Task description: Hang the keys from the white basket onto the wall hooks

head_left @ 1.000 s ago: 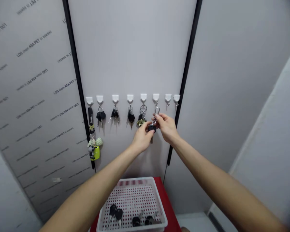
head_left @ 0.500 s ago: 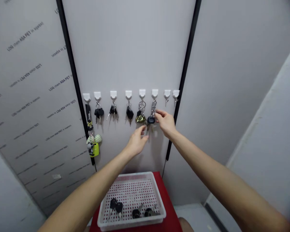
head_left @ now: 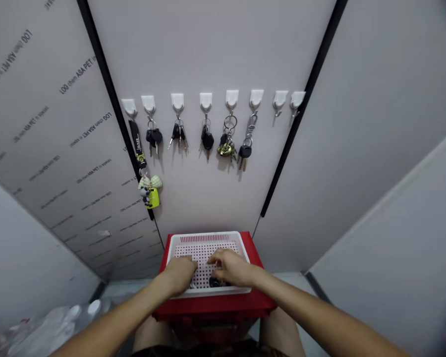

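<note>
Now both hands (head_left: 180, 275) (head_left: 232, 267) have dropped into the basket (head_left: 204, 236), right fingers (head_left: 219, 255) parted, left unclear.

Bare left forearm (head_left: 130, 310) and right forearm (head_left: 305, 300) both reach forward and down, angling in toward each other. Left hand (head_left: 180, 275) is back side up, fingertips mostly tucked out of sight, so can't really tell its grip. Right hand (head_left: 233, 267) is near it, not touching, with bent fingers and a clear gap to the thumb (head_left: 219, 274). Legs (head_left: 280, 333) are spread below, bare too.
</note>
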Demonstrator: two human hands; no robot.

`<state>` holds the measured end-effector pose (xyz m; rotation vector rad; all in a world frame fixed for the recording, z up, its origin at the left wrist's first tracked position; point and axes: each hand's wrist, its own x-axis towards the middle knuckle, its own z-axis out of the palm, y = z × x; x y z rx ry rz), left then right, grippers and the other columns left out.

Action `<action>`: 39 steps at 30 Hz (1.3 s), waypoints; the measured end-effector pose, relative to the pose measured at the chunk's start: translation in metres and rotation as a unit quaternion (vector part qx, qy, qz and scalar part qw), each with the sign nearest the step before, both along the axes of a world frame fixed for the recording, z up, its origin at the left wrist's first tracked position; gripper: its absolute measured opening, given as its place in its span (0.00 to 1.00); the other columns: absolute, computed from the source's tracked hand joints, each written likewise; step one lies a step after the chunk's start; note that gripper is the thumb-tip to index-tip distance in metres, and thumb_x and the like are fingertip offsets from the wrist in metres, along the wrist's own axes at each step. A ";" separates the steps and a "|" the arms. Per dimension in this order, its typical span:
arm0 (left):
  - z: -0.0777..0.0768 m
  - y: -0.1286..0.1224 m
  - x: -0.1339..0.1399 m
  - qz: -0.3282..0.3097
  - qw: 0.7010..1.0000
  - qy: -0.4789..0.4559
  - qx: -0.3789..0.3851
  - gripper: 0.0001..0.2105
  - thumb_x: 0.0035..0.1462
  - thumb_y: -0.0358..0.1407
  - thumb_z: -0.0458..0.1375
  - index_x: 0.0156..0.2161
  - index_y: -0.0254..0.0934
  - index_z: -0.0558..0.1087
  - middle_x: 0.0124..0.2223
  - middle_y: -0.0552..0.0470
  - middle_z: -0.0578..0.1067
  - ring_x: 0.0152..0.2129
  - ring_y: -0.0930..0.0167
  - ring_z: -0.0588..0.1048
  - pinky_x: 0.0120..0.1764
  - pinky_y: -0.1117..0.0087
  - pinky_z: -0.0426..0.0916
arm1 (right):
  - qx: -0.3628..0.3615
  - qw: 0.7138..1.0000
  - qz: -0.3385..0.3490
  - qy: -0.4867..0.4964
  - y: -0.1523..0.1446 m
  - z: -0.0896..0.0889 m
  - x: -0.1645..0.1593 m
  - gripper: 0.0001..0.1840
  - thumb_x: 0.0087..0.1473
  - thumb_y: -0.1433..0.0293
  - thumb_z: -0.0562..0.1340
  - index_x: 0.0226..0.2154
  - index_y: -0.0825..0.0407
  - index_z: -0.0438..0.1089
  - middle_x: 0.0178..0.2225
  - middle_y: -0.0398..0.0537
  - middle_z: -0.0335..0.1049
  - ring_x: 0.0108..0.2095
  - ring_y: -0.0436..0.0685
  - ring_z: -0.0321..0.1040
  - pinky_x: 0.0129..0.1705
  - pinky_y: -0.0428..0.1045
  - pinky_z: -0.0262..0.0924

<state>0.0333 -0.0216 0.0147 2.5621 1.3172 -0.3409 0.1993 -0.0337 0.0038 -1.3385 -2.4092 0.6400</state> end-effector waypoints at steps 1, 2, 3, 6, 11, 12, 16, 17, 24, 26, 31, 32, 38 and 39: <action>-0.001 0.000 0.001 0.007 1.000 0.010 0.001 0.13 0.35 0.27 0.49 0.31 0.31 0.69 0.34 0.40 0.70 0.30 0.62 0.68 0.30 0.66 0.61 | -0.008 0.999 0.025 -0.022 0.000 -0.004 -0.005 0.14 0.35 0.70 0.57 0.31 0.54 0.66 0.29 0.48 0.66 0.29 0.51 0.61 0.31 0.44 0.53; -0.001 0.001 0.001 0.012 1.000 0.010 -0.004 0.13 0.35 0.27 0.48 0.30 0.31 0.70 0.33 0.40 0.71 0.29 0.62 0.68 0.29 0.66 0.61 | -0.014 0.998 0.043 -0.040 0.000 -0.006 -0.009 0.14 0.34 0.70 0.57 0.31 0.54 0.67 0.29 0.47 0.67 0.29 0.51 0.61 0.30 0.44 0.53; -0.001 0.004 0.001 0.016 1.000 0.000 -0.011 0.12 0.35 0.27 0.48 0.28 0.31 0.70 0.31 0.41 0.71 0.28 0.64 0.69 0.29 0.68 0.61 | -0.020 0.997 0.050 -0.055 0.001 -0.007 -0.011 0.15 0.34 0.69 0.58 0.31 0.53 0.67 0.28 0.47 0.67 0.29 0.52 0.61 0.30 0.44 0.53; -0.001 0.011 -0.003 0.032 0.998 -0.056 -0.017 0.11 0.36 0.26 0.47 0.25 0.34 0.70 0.27 0.47 0.72 0.25 0.69 0.68 0.26 0.73 0.59 | -0.032 0.997 0.032 -0.067 0.003 -0.009 -0.011 0.15 0.34 0.68 0.57 0.31 0.53 0.67 0.27 0.46 0.68 0.27 0.51 0.61 0.28 0.43 0.52; -0.003 0.013 -0.009 0.033 0.999 -0.040 -0.008 0.11 0.31 0.27 0.51 0.26 0.35 0.70 0.28 0.47 0.72 0.25 0.68 0.68 0.24 0.74 0.58 | -0.051 0.998 0.014 -0.043 0.003 -0.011 -0.003 0.15 0.35 0.70 0.56 0.31 0.53 0.67 0.26 0.45 0.68 0.24 0.48 0.60 0.24 0.41 0.51; -0.005 0.012 -0.009 0.034 0.999 -0.033 -0.008 0.10 0.30 0.26 0.52 0.25 0.35 0.70 0.27 0.47 0.72 0.24 0.68 0.68 0.24 0.74 0.57 | -0.052 0.998 0.014 -0.039 0.003 -0.012 -0.002 0.14 0.34 0.70 0.57 0.30 0.53 0.67 0.25 0.44 0.68 0.24 0.48 0.60 0.24 0.41 0.51; -0.009 0.015 -0.010 0.060 0.995 -0.078 -0.017 0.07 0.33 0.26 0.49 0.21 0.35 0.69 0.22 0.51 0.71 0.21 0.72 0.66 0.22 0.76 0.56 | -0.050 0.998 0.015 -0.029 0.002 -0.014 -0.001 0.10 0.34 0.70 0.57 0.26 0.53 0.68 0.21 0.42 0.66 0.21 0.47 0.58 0.22 0.41 0.50; -0.007 0.017 -0.009 0.067 0.992 -0.106 -0.023 0.07 0.34 0.27 0.49 0.21 0.35 0.69 0.22 0.52 0.70 0.21 0.73 0.66 0.22 0.77 0.56 | -0.042 0.999 0.003 -0.020 0.003 -0.013 -0.001 0.11 0.34 0.70 0.57 0.27 0.53 0.68 0.22 0.43 0.66 0.22 0.47 0.58 0.23 0.41 0.50; 0.035 0.040 0.011 0.096 0.935 -0.331 -0.089 0.08 0.39 0.34 0.49 0.25 0.31 0.68 0.21 0.56 0.68 0.19 0.77 0.63 0.24 0.78 0.57 | 0.020 0.982 -0.105 0.159 0.012 0.015 -0.001 0.12 0.39 0.70 0.54 0.30 0.55 0.66 0.28 0.47 0.66 0.28 0.49 0.60 0.31 0.44 0.54; 0.048 0.044 0.020 0.099 0.912 -0.384 -0.104 0.08 0.39 0.34 0.49 0.24 0.31 0.67 0.20 0.56 0.67 0.19 0.78 0.63 0.24 0.78 0.58 | 0.038 0.976 -0.108 0.185 0.014 0.026 0.001 0.09 0.41 0.71 0.53 0.25 0.54 0.66 0.25 0.45 0.66 0.26 0.48 0.60 0.29 0.44 0.53; 0.069 0.046 0.039 0.110 0.844 -0.489 -0.193 0.06 0.38 0.33 0.50 0.23 0.31 0.65 0.18 0.58 0.64 0.17 0.79 0.62 0.23 0.78 0.58 | 0.066 0.935 -0.171 0.305 0.020 0.044 0.012 0.09 0.41 0.69 0.53 0.27 0.55 0.64 0.25 0.44 0.65 0.27 0.48 0.60 0.31 0.45 0.55; 0.071 0.046 0.043 0.113 0.832 -0.503 -0.203 0.05 0.38 0.33 0.51 0.23 0.32 0.64 0.18 0.59 0.63 0.16 0.79 0.62 0.22 0.78 0.58 | 0.061 0.926 -0.176 0.329 0.020 0.046 0.015 0.09 0.41 0.69 0.53 0.27 0.55 0.64 0.25 0.44 0.65 0.27 0.48 0.60 0.31 0.45 0.55; 0.087 0.047 0.069 0.107 0.801 -0.570 -0.148 0.04 0.36 0.29 0.52 0.20 0.33 0.60 0.16 0.61 0.60 0.14 0.81 0.60 0.20 0.79 0.56 | 0.051 0.892 -0.179 0.411 0.020 0.066 0.030 0.10 0.40 0.65 0.53 0.23 0.55 0.63 0.18 0.41 0.60 0.20 0.46 0.56 0.24 0.43 0.53; 0.090 0.047 0.074 0.105 0.801 -0.574 -0.134 0.04 0.36 0.29 0.52 0.20 0.33 0.59 0.15 0.62 0.60 0.14 0.81 0.60 0.20 0.79 0.56 | 0.047 0.886 -0.183 0.423 0.019 0.072 0.033 0.10 0.40 0.65 0.54 0.22 0.56 0.63 0.17 0.40 0.59 0.19 0.45 0.56 0.22 0.43 0.53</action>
